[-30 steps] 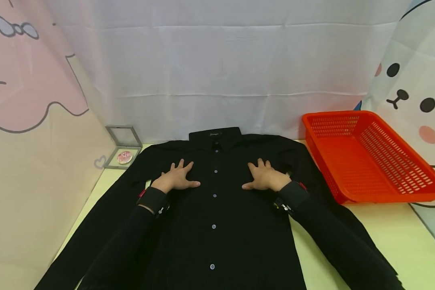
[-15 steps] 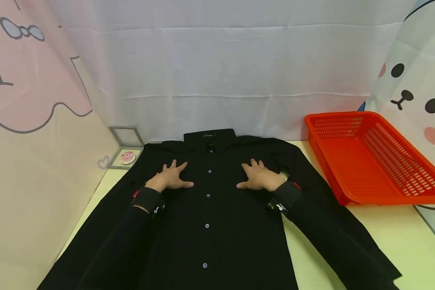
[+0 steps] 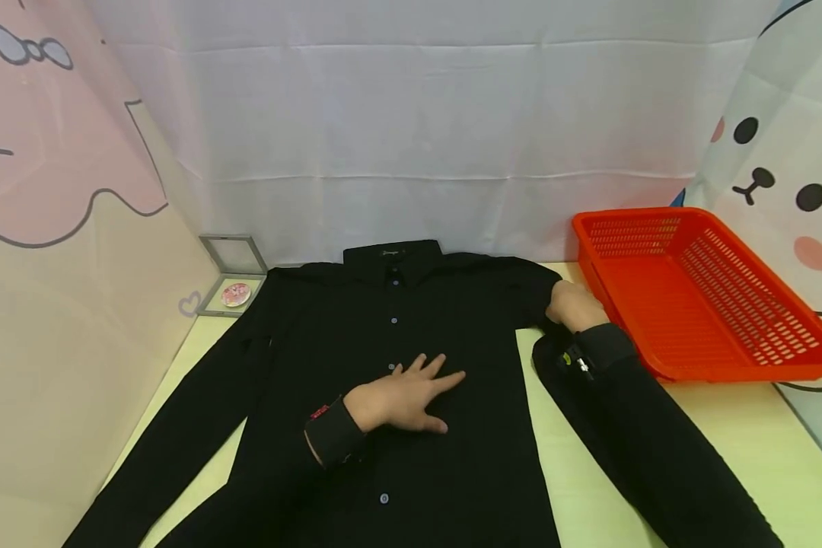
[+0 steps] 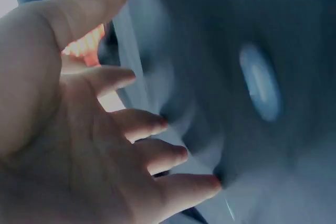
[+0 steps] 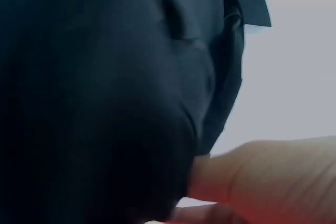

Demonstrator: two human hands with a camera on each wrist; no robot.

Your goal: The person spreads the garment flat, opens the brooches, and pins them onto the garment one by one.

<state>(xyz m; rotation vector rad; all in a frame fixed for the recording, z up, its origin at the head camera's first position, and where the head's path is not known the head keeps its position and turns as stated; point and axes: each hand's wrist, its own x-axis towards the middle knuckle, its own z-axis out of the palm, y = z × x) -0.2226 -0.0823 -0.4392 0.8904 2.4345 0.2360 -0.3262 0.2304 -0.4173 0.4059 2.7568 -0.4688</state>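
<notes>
A black button-up shirt (image 3: 452,312) lies spread front side up on the pale yellow table, its collar towards the white backdrop. My left hand (image 3: 404,399) rests on the shirt front with its fingers spread, beside the button line. In the left wrist view, the fingertips of the left hand (image 4: 105,135) touch the cloth near a blurred button (image 4: 261,82). My right hand (image 3: 578,306) pinches the shirt's right-side sleeve below the shoulder, close to the basket. In the right wrist view, the right hand's thumb (image 5: 252,174) meets the edge of the dark cloth; most fingers are hidden.
A red plastic basket (image 3: 699,373) stands at the right, close beside the right hand. At the back left is an opened grey-framed case (image 3: 222,312) with a pink round piece (image 3: 236,295) in it. White and printed curtains (image 3: 411,114) border the table (image 3: 747,434).
My left hand has moved right and nearer me across the shirt front. My right hand has left the chest for the right-side sleeve and taken hold of it, shifting the cloth there.
</notes>
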